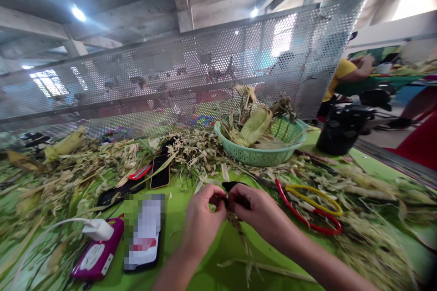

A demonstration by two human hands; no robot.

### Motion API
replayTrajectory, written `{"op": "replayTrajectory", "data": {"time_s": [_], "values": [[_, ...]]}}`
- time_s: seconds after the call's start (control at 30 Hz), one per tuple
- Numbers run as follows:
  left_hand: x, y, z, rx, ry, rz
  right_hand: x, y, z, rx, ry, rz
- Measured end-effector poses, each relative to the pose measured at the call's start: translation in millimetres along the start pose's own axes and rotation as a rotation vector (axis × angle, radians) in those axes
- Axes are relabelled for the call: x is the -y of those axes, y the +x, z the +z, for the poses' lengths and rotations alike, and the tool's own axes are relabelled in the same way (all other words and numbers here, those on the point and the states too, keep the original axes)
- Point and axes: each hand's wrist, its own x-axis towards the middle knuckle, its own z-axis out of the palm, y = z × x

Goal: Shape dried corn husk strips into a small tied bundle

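My left hand (206,211) and my right hand (251,207) meet above the green tabletop, fingers pinched together. Between them is a bunch of corn husk strips (235,223), its thin ends dangling below my right fingers. A small black piece (235,185) shows just behind the fingertips; whether I hold it too is unclear. The exact spot under my fingers is hidden. To the right of my right hand lie scissors (309,198) with red and yellow handle loops. A loose husk strip (266,268) lies on the table under my right forearm.
Beyond my hands stands a green plastic basket (262,155) of corn husks. At left lie a lit phone (145,232), a dark phone (160,172), a red cutter (140,171) and a purple power bank (99,250). A black container (343,129) and a person in yellow (346,70) are right.
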Motion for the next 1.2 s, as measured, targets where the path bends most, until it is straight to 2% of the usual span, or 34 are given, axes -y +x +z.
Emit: {"op": "replayTrajectory", "data": {"time_s": [0.17, 0.33, 0.43, 0.6, 0.9, 1.07, 1.2], "values": [[0.7, -0.6, 1.4, -0.070, 0.108, 0.097, -5.3, -0.6, 3.1, 0.032, 0.198, 0.022], [5.0, 0.3, 2.0, -0.105, 0.060, 0.154, -9.2, -0.8, 4.9, 0.035, 0.488, 0.069], [6.4, 1.2, 2.2, -0.096, 0.020, 0.163, -9.3, -0.3, 4.7, 0.049, 0.569, 0.088], [5.3, 0.9, 1.9, -0.092, -0.002, 0.166, -8.5, 2.4, 3.3, 0.064, 0.523, 0.102], [5.2, 1.8, -0.3, -0.070, -0.031, 0.161, -7.4, 0.2, 1.1, -0.039, 0.269, 0.037], [4.4, 2.9, -2.0, -0.040, -0.188, 0.049, -8.2, 0.9, 0.9, -0.097, 0.186, 0.031], [2.3, 3.1, -4.4, -0.020, -0.342, -0.032, -5.6, 2.9, -2.7, -0.116, 0.234, 0.065]]}}
